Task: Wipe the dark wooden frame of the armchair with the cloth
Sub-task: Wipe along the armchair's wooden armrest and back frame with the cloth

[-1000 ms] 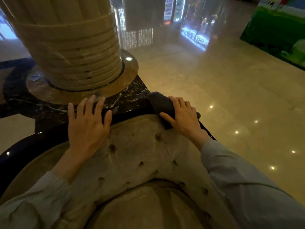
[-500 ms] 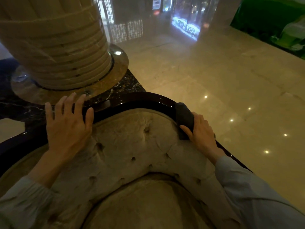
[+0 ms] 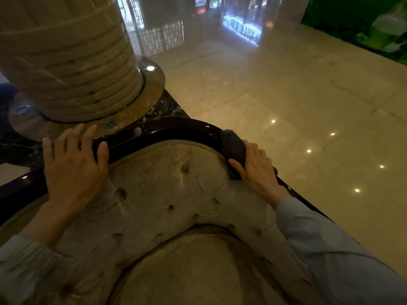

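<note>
At the far left a broad ribbed cream column [image 3: 66, 58] stands on a round polished base, on dark veined marble floor. Just in front of it runs the dark wooden frame [image 3: 167, 132] of the armchair, a glossy curved rail that arcs along the top of the backrest from the left edge of the view across to the right, then slopes down toward the near right. The left hand [image 3: 72, 166] lies flat on the left part of this rail, fingers spread and pointing away over the far edge, thumb hooked on the near side against the upholstery; it is open and grips nothing. Below the rail the tufted beige backrest [image 3: 167, 194] fills the middle, with the seat cushion [image 3: 182, 274] nearest the camera. To the right, the dark grey cloth [image 3: 233, 148] is folded over the rail where it starts to bend downward. The right hand [image 3: 257, 170] presses on it, palm down, thumb on the cloth's near side and fingers wrapped over the far side, closed around cloth and rail together. Both arms wear pale sleeves. Farther right, shiny beige floor tiles [image 3: 308, 95] reflect small ceiling lights.
</note>
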